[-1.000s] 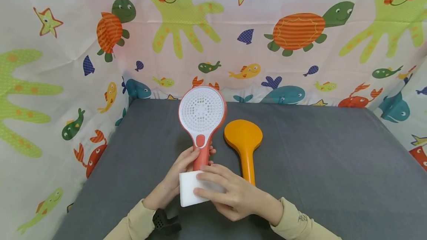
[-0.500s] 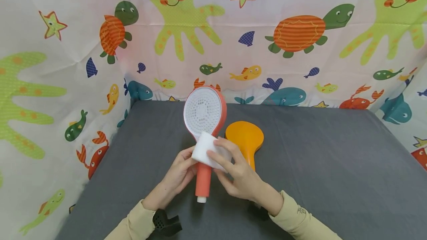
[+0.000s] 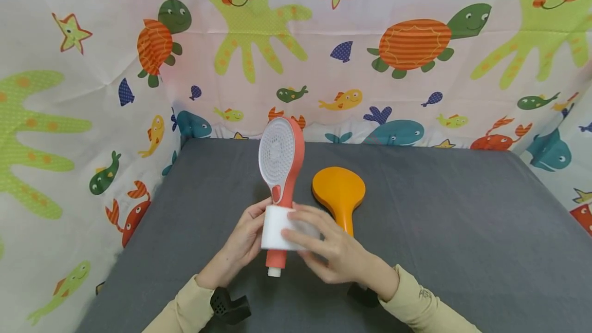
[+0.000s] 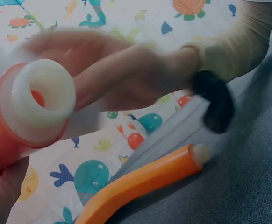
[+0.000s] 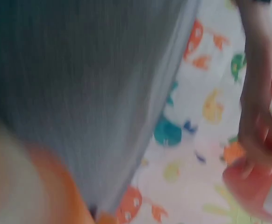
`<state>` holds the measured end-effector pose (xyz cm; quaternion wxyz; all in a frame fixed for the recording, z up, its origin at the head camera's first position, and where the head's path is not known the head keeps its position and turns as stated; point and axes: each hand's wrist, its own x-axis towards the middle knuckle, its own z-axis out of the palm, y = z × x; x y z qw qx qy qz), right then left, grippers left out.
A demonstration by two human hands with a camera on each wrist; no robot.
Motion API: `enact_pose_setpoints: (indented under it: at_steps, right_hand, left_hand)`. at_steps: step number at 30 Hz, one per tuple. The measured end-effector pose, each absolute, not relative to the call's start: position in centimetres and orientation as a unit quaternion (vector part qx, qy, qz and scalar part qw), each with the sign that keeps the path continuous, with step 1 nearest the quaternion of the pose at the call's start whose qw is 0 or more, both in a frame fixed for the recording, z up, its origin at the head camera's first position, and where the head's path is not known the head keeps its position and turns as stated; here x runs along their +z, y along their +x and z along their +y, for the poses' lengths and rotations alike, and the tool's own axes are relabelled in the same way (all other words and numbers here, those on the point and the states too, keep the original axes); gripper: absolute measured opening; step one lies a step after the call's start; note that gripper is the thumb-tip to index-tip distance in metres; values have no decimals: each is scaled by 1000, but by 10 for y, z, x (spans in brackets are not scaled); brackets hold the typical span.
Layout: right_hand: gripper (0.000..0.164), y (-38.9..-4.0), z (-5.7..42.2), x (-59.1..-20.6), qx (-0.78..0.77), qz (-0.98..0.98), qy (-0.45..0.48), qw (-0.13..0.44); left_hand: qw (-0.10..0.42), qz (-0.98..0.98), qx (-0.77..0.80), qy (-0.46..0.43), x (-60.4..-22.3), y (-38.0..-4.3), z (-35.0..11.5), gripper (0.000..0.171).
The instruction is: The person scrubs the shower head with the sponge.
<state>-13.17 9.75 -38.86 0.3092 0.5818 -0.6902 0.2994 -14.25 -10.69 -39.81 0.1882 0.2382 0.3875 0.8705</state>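
Observation:
A coral shower head with a white spray face (image 3: 276,154) is held up over the table, its face turned partly to the left. My left hand (image 3: 241,238) grips its handle from behind, and some fingers are hidden. With my right hand (image 3: 339,251) I hold a white sponge (image 3: 274,227) across the front of the handle. Below the sponge the handle's white end (image 3: 274,272) sticks out; in the left wrist view this hollow end (image 4: 45,93) is close up. The right hand (image 4: 126,70) is blurred there. In the right wrist view the left hand (image 5: 257,121) shows at the right edge.
An orange shower head (image 3: 339,189) lies on the grey tabletop (image 3: 439,230) just behind my right hand, its lower handle hidden. A cloth printed with sea animals (image 3: 296,40) hangs along the back and sides. Black wrist cameras (image 3: 229,307) sit below both hands.
The sponge went up from the lower handle to the neck, then back down onto the handle. The coral shower head has turned, so its spray face points more to the left.

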Motion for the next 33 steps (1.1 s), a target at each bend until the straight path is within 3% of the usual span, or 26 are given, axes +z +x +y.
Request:
enact_pose_setpoints:
  at_steps: [6, 9, 15, 22, 26, 29, 33]
  right_hand:
    - [34, -161, 104, -371, 271, -719, 468, 436]
    - [35, -165, 106, -365, 276, -731, 424, 457]
    - [35, -155, 101, -373, 277, -736, 440, 433]
    - [37, -128, 96, -391, 289, -725, 534, 325]
    - [40, -119, 98, -395, 245, -703, 605, 284]
    - [41, -118, 97, -395, 205, -685, 636, 290]
    - [37, -128, 97, -387, 190, -705, 585, 352]
  left_hand:
    - [243, 370, 859, 256, -398, -138, -104, 35]
    - [254, 374, 857, 247, -397, -137, -102, 36]
    - [249, 374, 858, 248, -398, -138, -104, 34]
    - [201, 386, 864, 254, -398, -141, -108, 38]
    - [208, 373, 871, 242, -396, -142, -109, 31]
    - [216, 366, 872, 242, -395, -142, -108, 31]
    - [202, 381, 861, 268, -398, -140, -108, 37]
